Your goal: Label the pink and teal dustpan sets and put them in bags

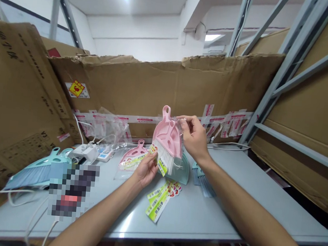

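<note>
A pink dustpan (159,130) with a pink, white-bristled hand brush (171,141) nested in it is held up over the table. My left hand (147,169) grips its lower edge, thumb on a green and yellow printed label (161,165). At the upper right, my right hand (193,136) pinches clear plastic film (182,125) beside the dustpan. Below lie several matching labels (160,203). Behind the held set is a teal dustpan (185,174), partly hidden. Another pink dustpan set (138,151) in clear wrapping lies to the left.
Blue-bristled brushes (204,183) lie right of centre. At the left are a teal dustpan and brush (41,166), a power strip (104,154) with white plugs, cables and a blurred-out object (73,191). Cardboard (155,84) walls the table's back; a metal frame (269,89) stands right.
</note>
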